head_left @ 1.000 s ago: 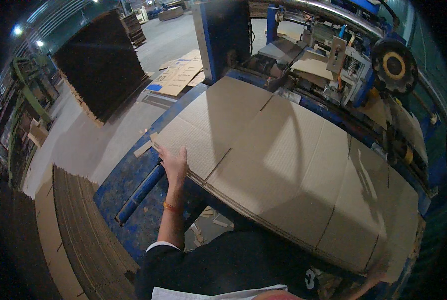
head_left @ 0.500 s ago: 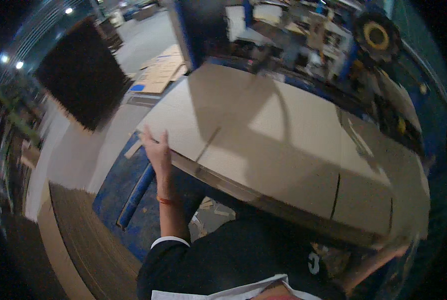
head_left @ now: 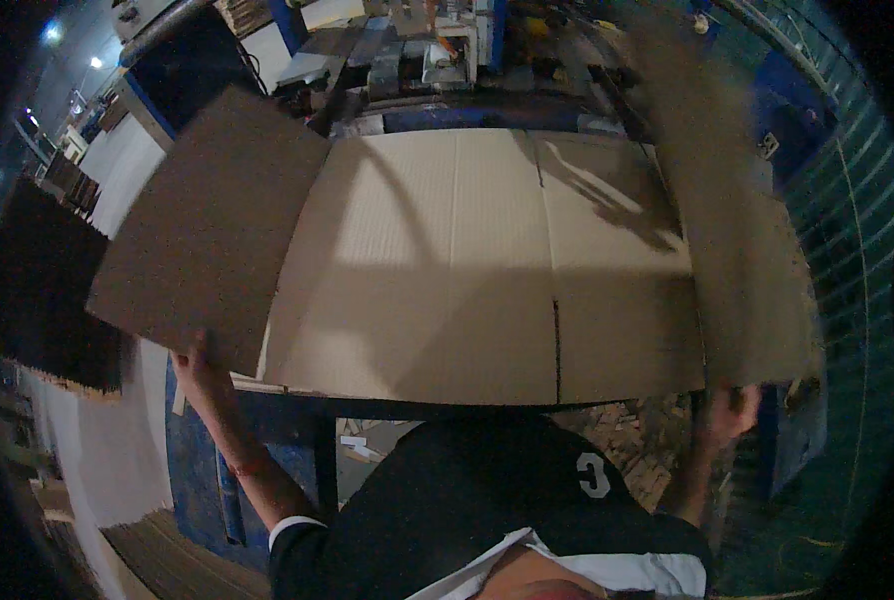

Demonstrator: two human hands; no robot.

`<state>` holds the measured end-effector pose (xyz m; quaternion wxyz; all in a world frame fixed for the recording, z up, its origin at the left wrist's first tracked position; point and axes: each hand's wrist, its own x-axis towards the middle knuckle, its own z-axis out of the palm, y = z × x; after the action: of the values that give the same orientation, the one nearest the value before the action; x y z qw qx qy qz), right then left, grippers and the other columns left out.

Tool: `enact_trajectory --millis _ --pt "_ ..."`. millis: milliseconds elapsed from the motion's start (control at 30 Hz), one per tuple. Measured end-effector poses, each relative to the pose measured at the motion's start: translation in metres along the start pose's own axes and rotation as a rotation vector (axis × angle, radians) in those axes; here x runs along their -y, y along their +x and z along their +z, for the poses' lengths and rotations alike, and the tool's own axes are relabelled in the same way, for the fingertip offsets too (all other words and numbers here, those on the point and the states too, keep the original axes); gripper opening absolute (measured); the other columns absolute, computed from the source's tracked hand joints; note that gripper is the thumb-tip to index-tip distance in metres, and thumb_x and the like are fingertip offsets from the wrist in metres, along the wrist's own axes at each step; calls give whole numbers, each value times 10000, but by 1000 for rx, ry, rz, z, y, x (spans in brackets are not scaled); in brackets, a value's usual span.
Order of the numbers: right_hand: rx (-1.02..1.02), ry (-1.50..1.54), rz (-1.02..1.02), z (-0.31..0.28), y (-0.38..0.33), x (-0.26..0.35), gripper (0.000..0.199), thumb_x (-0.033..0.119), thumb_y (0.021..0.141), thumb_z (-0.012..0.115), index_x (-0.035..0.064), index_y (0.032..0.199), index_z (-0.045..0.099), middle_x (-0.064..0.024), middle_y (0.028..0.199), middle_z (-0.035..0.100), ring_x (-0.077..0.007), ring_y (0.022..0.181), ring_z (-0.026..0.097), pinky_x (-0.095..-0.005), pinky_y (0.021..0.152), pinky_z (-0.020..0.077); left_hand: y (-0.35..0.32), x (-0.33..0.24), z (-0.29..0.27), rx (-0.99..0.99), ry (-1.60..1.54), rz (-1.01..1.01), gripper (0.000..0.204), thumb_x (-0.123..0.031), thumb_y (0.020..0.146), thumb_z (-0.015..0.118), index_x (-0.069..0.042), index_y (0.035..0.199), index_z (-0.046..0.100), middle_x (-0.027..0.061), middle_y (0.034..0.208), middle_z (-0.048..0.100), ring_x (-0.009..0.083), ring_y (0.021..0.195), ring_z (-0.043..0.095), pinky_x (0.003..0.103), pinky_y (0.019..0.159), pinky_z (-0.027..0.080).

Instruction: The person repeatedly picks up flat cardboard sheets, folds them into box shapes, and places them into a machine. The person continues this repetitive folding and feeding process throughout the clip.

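Brown corrugated board (head_left: 487, 270), a large flat sheet scored with fold lines and one slit, fills the centre, its side flaps bent up at nine and three o'clock. The left hand (head_left: 199, 368) grips the lower edge of the left flap; the right hand (head_left: 729, 412), blurred, clutches the bottom of the right flap. A dark stack (head_left: 42, 290) of sheets stands at nine o'clock. Machinery (head_left: 417, 55) crowds twelve o'clock behind the board, and scraps (head_left: 627, 450) litter the floor at five.
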<state>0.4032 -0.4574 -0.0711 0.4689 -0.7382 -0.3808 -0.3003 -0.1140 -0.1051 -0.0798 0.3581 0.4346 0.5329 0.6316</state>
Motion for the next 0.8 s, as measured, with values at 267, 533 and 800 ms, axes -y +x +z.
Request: enact_trajectory --millis 267,533,800 --pt "724 123 -425 43 -16 33 317 -34 706 574 127 973 632 -61 1091 628 -279 1044 573 -430 875 456 -100 -26 79 858 737 708 459 -21 744 573 -146 1186 572 131 1290 481 298 1169 470 412 1003 339" --pt "784 188 -473 62 10 28 373 -5 682 600 130 1029 627 -53 1149 601 -273 1104 534 -415 938 411 -89 -40 107 1088 1072 852 544 -45 694 591 -142 1226 539 109 1349 425 329 1265 359 488 1064 240" --pt "737 229 346 96 89 -43 344 241 891 522 40 1167 551 -107 1179 566 -269 1117 510 -367 952 394 -22 -35 106 1232 607 641 548 -16 755 577 -87 1285 456 139 1357 397 266 1241 385 399 993 335"
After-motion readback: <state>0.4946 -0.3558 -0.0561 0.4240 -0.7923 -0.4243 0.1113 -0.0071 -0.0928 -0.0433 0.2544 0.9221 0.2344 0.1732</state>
